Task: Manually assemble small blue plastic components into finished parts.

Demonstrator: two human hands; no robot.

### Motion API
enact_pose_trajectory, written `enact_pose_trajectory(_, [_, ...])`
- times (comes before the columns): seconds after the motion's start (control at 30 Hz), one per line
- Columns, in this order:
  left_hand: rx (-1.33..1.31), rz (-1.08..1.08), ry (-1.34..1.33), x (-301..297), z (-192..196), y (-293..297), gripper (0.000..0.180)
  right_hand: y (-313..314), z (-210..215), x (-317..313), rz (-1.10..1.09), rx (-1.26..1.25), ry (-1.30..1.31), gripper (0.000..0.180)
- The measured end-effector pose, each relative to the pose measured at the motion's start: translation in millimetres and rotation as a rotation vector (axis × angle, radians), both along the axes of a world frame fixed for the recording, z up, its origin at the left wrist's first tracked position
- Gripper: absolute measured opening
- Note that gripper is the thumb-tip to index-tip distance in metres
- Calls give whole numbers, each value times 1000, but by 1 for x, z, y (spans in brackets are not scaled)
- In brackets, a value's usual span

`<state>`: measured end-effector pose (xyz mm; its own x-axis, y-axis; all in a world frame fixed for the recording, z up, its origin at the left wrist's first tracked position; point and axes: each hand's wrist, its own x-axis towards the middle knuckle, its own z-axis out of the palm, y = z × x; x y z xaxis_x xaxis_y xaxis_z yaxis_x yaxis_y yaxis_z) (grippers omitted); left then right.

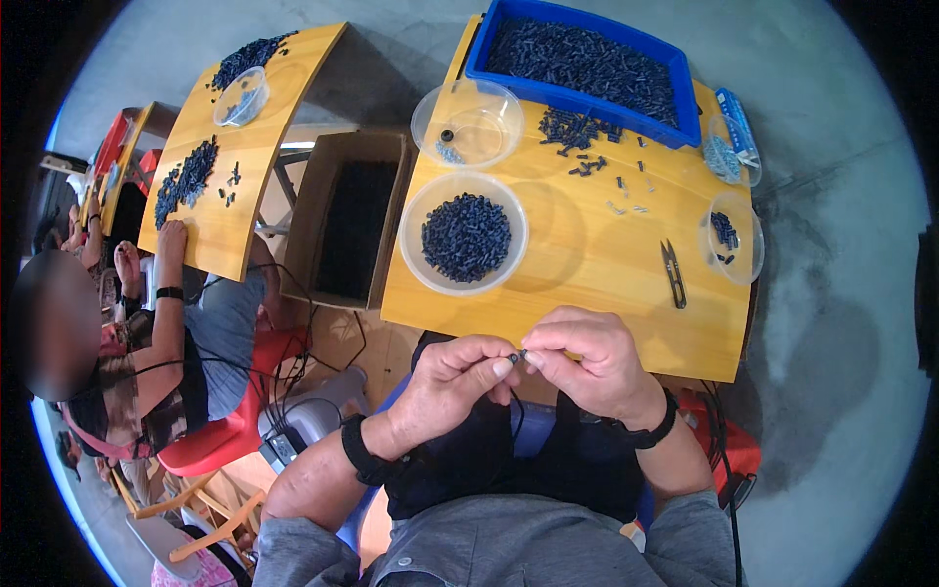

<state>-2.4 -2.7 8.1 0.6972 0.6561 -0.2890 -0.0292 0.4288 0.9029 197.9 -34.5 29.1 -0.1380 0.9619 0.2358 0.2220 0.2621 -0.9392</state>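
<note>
Pale markings line a slim blue-and-white rectangular box (737,127) at the far right corner of a yellow wooden table (587,264), too small to be read, while a lighter patch shows on a dark, block-shaped power adapter (282,446) amid black cables (277,404) at left, its content equally indistinct. No lettering or number is legible.

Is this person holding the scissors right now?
No, the scissors lie on the yellow table, apart from both the left hand and the right hand.
</note>
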Motion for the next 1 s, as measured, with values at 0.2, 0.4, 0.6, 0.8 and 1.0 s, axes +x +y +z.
enact_pose_trajectory(0.2, [-6,17,-9,0,1,1,15,2,-2,-2,8,-7,-3,7])
enact_pose_trajectory(0.4, [-30,8,-19,0,-1,1,14,4,-2,-2,31,36,-43,9])
enact_pose_trajectory(0.6, [-78,-14,8,0,-2,2,13,6,-1,-1,76,-3,-99,9])
enact_pose_trajectory(0.8, [-152,-46,1,-2,-1,3,15,7,-5,-4,95,-11,-78,7])
enact_pose_trajectory(1.0, [-243,-76,13,-1,3,2,15,4,-8,-4,124,42,-58,8])
